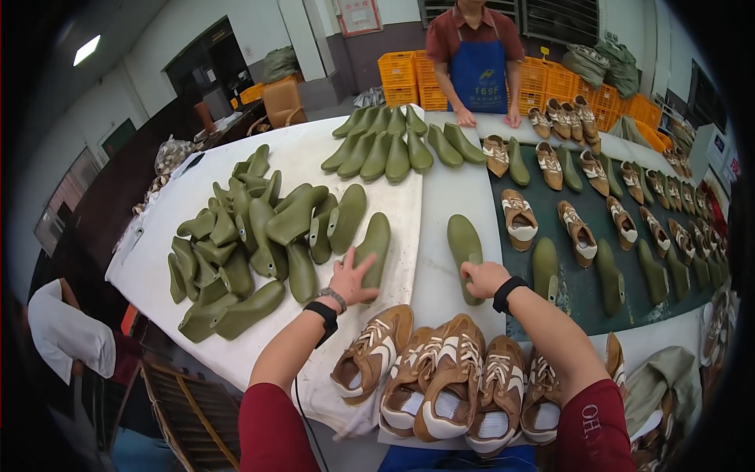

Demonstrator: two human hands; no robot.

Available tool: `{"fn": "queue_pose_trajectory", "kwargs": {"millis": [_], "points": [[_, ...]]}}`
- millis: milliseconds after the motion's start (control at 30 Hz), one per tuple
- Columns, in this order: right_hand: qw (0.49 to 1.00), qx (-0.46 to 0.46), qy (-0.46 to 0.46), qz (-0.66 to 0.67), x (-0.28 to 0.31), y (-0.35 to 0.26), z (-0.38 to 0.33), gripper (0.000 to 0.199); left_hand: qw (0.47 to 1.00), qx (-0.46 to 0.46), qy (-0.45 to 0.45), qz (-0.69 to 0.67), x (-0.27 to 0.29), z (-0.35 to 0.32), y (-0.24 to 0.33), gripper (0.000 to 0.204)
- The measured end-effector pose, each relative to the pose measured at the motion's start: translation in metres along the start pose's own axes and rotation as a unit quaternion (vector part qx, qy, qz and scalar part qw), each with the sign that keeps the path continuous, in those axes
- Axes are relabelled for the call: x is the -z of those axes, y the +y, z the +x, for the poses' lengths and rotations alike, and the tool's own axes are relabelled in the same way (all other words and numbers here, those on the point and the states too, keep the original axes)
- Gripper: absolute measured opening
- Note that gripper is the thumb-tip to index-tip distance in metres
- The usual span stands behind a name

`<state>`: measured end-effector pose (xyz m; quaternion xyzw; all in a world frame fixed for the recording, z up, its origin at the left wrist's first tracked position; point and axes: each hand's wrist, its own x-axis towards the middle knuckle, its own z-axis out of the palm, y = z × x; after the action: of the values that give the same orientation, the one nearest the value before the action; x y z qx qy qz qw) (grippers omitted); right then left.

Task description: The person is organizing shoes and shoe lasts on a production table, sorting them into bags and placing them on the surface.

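My right hand (484, 280) is closed round the heel end of a green shoe last (464, 238), whose toe points away from me over the white tabletop. My left hand (351, 279) has its fingers spread beside and partly over another green last (376, 244); whether they touch it I cannot tell. Left of that hand lies a loose heap of green lasts (259, 220). Just below my hands stands a row of brown-and-white sneakers (452, 377) with laces, along the near edge.
Rows of green lasts (377, 153) line the far side of the white table (149, 259). To the right, a dark green mat (511, 267) bears sneakers and lasts in rows. A person in a blue apron (480, 79) stands opposite, before orange crates (399, 75). A wooden chair (189, 417) is at lower left.
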<state>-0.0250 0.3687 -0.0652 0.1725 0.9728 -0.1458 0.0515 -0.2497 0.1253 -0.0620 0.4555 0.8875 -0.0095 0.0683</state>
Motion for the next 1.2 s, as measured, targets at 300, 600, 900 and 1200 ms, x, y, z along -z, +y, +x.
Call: {"fn": "queue_pose_trajectory", "kwargs": {"millis": [300, 600, 900, 1200], "points": [[1.000, -0.008, -0.010, 0.002, 0.003, -0.004, 0.001, 0.023, 0.921, 0.029, -0.085, -0.378, -0.038, 0.068, 0.050, 0.102], [0.999, -0.031, 0.002, 0.028, 0.006, 0.001, 0.002, 0.021, 0.979, -0.032, 0.154, -0.130, -0.032, 0.137, -0.003, 0.071], [0.999, -0.033, -0.015, 0.005, 0.010, -0.005, -0.001, 0.020, 0.943, 0.189, 0.147, -0.233, -0.017, 0.151, -0.089, 0.069], [0.998, -0.052, 0.015, 0.041, 0.004, 0.007, 0.001, 0.020, 0.948, 0.026, 0.159, -0.274, -0.023, 0.124, -0.028, 0.070]]}}
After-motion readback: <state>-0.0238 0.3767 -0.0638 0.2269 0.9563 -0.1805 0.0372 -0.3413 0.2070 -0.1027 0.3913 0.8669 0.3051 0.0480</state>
